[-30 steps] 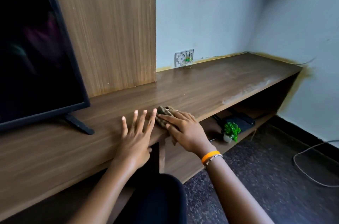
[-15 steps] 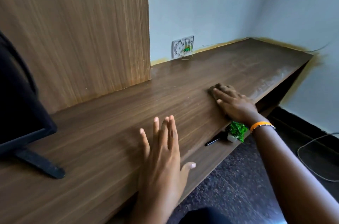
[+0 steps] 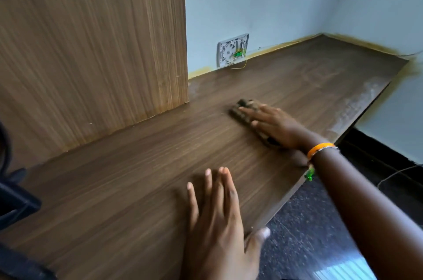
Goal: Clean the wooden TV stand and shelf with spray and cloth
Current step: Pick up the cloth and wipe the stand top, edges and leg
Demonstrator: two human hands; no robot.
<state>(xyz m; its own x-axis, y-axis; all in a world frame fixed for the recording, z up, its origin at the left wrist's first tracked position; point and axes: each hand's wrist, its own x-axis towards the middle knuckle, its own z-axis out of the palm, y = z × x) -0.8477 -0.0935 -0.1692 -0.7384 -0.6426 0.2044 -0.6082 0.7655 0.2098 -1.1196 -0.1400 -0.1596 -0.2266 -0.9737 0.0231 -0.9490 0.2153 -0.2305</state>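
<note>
Head view: I note the right hand (image 3: 274, 127), fingers flat, has pushed the cloth (image 3: 246, 111) toward one o'clock across the stand top (image 3: 137, 176); left hand (image 3: 219, 222) flat, bracing. Dusty far end remains.

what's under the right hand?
A folded brown cloth lies under the right hand, pressed flat on the wooden stand top. Its far end shows past the fingertips; the rest is covered.

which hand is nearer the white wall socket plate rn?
Right. The right hand presses flat on the brown cloth mid-stand, just in front of the white wall socket plate. The left hand rests flat near the stand's front edge, farther away.
</note>
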